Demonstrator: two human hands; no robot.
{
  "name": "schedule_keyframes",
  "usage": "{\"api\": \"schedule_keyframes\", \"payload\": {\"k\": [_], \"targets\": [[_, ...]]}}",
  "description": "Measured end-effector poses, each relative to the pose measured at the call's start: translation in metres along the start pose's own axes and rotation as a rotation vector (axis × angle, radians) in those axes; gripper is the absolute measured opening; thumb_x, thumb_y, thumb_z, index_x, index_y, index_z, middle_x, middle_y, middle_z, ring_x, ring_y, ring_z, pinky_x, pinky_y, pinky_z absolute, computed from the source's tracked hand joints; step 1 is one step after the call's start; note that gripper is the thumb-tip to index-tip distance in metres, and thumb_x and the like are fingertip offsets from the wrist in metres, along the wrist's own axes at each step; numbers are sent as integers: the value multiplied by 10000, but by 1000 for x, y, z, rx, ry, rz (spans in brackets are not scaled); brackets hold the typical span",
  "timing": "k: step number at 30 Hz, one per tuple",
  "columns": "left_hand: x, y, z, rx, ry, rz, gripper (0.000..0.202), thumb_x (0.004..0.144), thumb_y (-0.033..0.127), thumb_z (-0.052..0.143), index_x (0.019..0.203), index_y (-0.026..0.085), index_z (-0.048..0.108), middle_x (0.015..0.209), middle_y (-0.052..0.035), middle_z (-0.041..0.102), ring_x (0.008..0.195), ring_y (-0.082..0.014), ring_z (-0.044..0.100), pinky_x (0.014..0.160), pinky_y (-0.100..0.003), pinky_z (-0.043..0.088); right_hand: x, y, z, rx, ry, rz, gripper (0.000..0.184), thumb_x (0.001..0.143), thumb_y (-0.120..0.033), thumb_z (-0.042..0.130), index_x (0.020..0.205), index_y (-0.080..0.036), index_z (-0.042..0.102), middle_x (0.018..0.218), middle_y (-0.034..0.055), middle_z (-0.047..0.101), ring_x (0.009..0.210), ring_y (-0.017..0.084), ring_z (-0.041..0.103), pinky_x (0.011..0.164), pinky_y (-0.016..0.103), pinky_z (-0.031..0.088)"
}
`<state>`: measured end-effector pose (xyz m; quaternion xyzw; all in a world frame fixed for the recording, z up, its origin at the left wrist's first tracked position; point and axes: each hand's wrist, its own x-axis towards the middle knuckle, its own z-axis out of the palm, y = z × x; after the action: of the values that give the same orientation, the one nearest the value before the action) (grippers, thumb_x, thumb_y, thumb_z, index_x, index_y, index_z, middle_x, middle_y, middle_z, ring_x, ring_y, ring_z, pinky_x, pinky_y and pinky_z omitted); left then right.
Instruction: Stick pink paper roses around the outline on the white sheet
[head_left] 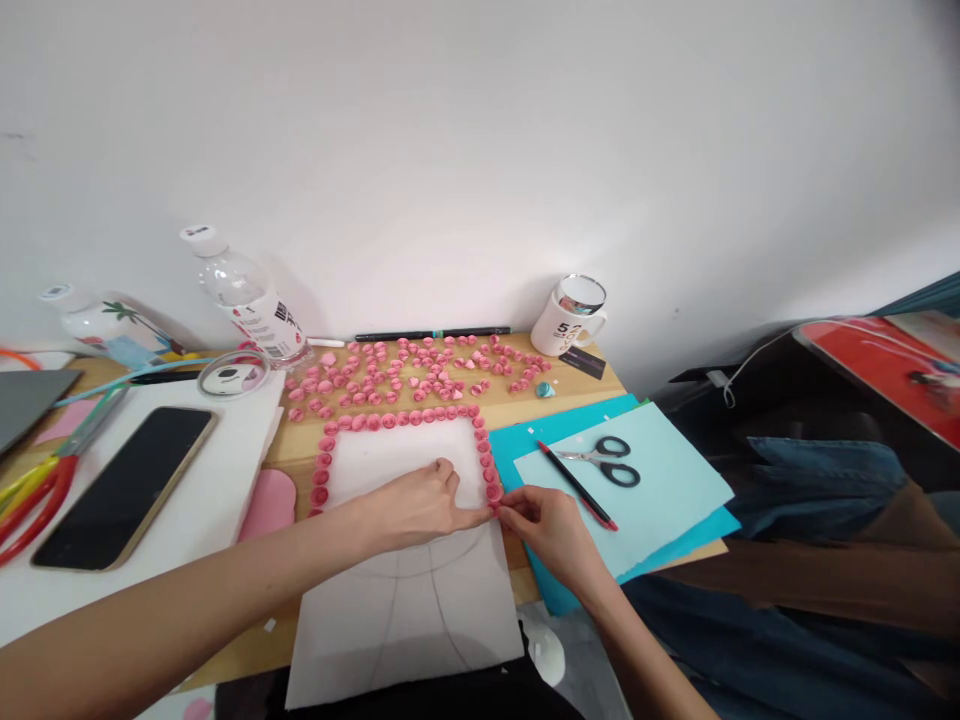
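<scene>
A white sheet [405, 600] with pencil curves lies in front of me, bordered along its top and sides by a row of small pink paper roses [397, 420]. My left hand [420, 505] rests on the sheet, its fingers pressing at the right edge. My right hand [544, 520] pinches a pink rose [495, 507] at the lower end of the right-hand row. The fingertips of both hands meet there. Several loose pink roses [420, 370] lie scattered on the wooden table [296, 450] behind the sheet.
Scissors [607, 462] and a red pencil [577, 485] lie on blue paper [660, 480] at the right. A white mug [566, 320], two bottles [247, 295], a phone [124, 485] and red-handled scissors [37, 490] stand around. A wall closes the back.
</scene>
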<state>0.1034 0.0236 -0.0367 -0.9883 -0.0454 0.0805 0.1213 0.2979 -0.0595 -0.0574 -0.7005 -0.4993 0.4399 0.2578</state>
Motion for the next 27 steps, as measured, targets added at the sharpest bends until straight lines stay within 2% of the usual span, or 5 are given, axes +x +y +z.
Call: {"api": "schedule_keyframes", "payload": {"k": [5, 12, 17, 22, 27], "targets": [[3, -1, -7, -32, -54, -4, 430, 855, 125, 448, 1268, 245, 443, 669, -67, 604, 606, -211, 542, 563, -300, 347, 4, 7, 1, 33, -36, 25, 194, 738, -335, 594, 766, -161, 674, 719, 62, 719, 690, 210, 676, 607, 275, 493], [6, 2, -12, -58, -57, -40, 389, 837, 118, 468, 1213, 218, 485, 697, -80, 632, 630, -223, 562, 590, -320, 365, 6, 1, -2, 49, -100, 10, 237, 767, -345, 546, 674, -156, 654, 636, 43, 688, 616, 179, 637, 565, 248, 455], [8, 7, -16, -30, -140, -50, 435, 817, 110, 478, 1241, 202, 457, 709, -96, 651, 666, -252, 583, 619, -344, 374, 13, 2, -5, 118, -189, 23, 241, 727, -362, 582, 617, -152, 628, 585, 28, 656, 547, 153, 596, 537, 241, 443], [6, 7, -13, -18, -77, -58, 423, 821, 115, 477, 1232, 213, 455, 710, -85, 645, 677, -250, 582, 643, -346, 378, 17, 4, -4, 160, -239, 71, 233, 710, -373, 605, 631, -154, 623, 592, 26, 666, 553, 156, 615, 553, 248, 482], [-2, -1, -14, -99, -52, -65, 497, 762, 67, 521, 1239, 162, 421, 684, -48, 620, 643, -211, 569, 575, -290, 338, 33, -8, -36, 60, -412, 49, 324, 772, -434, 545, 651, -153, 649, 649, 50, 692, 593, 158, 639, 580, 254, 505]]}}
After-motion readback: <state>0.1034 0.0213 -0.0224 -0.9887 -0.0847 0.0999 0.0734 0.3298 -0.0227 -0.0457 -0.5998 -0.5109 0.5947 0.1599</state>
